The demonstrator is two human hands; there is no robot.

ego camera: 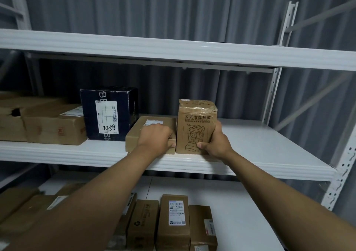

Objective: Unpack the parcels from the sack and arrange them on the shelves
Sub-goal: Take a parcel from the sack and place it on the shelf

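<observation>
Tall kraft box (195, 127) stood upright on the middle shelf (260, 146), long axis vertical, touching the right side of the flat carton (152, 135). Right hand (216, 144) wrapped its lower right edge; left hand (156, 138) gripped the flat carton's near right corner. Free shelf lay right of the tall box, so the right hand seemed the nearer one for any nudge.

Left hand (155, 138) hides the flat box's (134, 141) corner, perhaps gripping it.
</observation>
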